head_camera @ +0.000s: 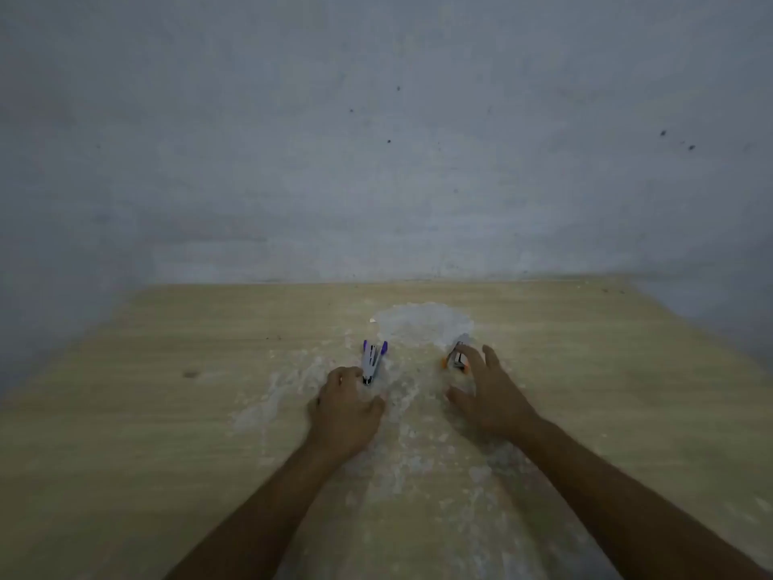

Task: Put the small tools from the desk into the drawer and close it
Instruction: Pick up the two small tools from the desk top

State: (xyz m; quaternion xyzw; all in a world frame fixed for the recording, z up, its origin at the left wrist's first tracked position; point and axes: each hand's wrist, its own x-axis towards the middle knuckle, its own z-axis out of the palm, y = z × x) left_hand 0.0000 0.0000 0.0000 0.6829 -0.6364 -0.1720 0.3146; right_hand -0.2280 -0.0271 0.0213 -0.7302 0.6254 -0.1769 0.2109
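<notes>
A small purple and white stapler (pixel 372 358) lies on the wooden desk (pixel 167 391), pointing away from me. My left hand (pixel 345 406) is curled at its near end, fingertips touching it. A second small tool, grey with orange parts (pixel 455 358), lies to the right. My right hand (pixel 487 389) reaches over it with fingers spread, the fingertips on the tool. No drawer is in view.
White worn patches (pixel 422 324) mark the desk top around and behind the tools. A grey wall (pixel 376 140) rises right behind the desk's far edge. The desk runs wide to the left and right of my arms.
</notes>
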